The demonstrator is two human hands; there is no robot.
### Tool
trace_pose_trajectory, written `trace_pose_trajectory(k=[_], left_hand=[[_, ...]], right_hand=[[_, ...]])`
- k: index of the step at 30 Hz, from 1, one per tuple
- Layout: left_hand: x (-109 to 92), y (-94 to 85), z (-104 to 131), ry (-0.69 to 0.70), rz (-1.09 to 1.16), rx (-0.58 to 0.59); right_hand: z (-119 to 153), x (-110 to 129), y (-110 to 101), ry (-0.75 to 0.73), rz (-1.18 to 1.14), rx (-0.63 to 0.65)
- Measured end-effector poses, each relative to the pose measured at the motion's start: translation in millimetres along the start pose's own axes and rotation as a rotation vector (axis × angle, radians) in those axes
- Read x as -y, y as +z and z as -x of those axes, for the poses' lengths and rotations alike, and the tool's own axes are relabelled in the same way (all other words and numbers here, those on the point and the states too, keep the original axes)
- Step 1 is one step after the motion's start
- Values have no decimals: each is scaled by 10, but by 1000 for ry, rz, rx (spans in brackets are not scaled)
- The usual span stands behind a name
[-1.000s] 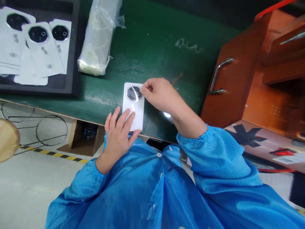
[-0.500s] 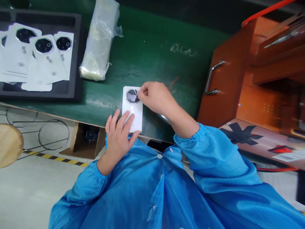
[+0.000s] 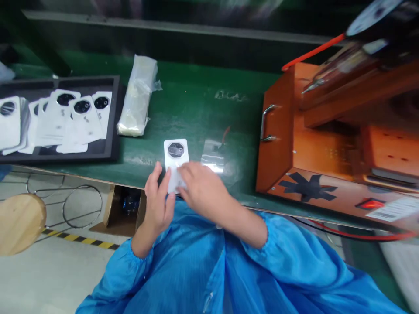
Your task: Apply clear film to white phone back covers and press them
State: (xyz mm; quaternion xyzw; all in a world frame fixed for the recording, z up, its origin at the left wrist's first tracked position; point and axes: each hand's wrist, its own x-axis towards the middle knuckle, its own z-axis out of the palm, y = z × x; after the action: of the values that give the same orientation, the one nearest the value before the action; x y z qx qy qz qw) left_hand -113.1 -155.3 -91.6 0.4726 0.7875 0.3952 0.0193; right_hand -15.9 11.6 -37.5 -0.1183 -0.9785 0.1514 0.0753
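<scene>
A white phone back panel [image 3: 170, 164] with a dark octagonal camera area lies on the green table [image 3: 183, 109] near its front edge. My left hand [image 3: 159, 198] is at the panel's lower left edge, its fingers apart. Over the lower right part of the panel is my right hand [image 3: 203, 185], fingers bent down onto it; whether they pinch anything is hidden. A clear film sheet [image 3: 212, 156] lies on the table just beyond my right hand.
A black tray [image 3: 116, 117] at the left holds several white panels [image 3: 87, 124]. Beside it lies a plastic-wrapped bundle [image 3: 137, 96]. An orange machine [image 3: 278, 131] with a metal handle stands at the right. A wooden stool [image 3: 21, 222] is below left.
My right hand has moved from the camera area down to the lower part of the panel, uncovering the clear film. The view has tilted up and shows more of the machine.
</scene>
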Motion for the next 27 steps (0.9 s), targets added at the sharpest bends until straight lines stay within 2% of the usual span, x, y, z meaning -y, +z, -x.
trace_pose_trajectory(k=[2, 4, 6, 8, 10, 11, 13, 15, 17, 19, 21, 24, 27], left_hand=[[23, -154, -37, -117, 190, -56], [22, -293, -114, -299, 321, -88], [-18, -397, -247, -420, 363, -139], [-115, -457, -434, -414, 351, -227], [-284, -466, -655, -328, 332, -270], [-398, -448, -769, -278, 318, -238], [-674, -361, -991, -187, 311, -98], [-1003, -188, -1197, -119, 354, 106], [-1361, 74, -1379, -76, 456, 346], [-1725, 408, -1531, -43, 604, 582], [-2068, 768, -1657, -32, 749, 748], [-2486, 1241, -1817, -44, 879, 834], [-2762, 1552, -1955, -56, 959, 771]], right_hand=[[206, 206, 176, -79, 81, -28], [304, 342, 330, -147, 174, -100], [318, 370, 343, -213, 222, -185], [355, 288, 159, -265, 218, -292], [517, 140, -173, -271, 179, -424], [656, 58, -361, -243, 140, -489], [1024, -104, -720, -136, 30, -605], [1451, -251, -1002, -34, -57, -692], [1876, -372, -1185, 50, -51, -759], [2267, -457, -1275, 155, 34, -829], [2607, -511, -1289, 262, 166, -913], [2989, -578, -1232, 359, 403, -1008], [3149, -714, -1154, 422, 575, -983]])
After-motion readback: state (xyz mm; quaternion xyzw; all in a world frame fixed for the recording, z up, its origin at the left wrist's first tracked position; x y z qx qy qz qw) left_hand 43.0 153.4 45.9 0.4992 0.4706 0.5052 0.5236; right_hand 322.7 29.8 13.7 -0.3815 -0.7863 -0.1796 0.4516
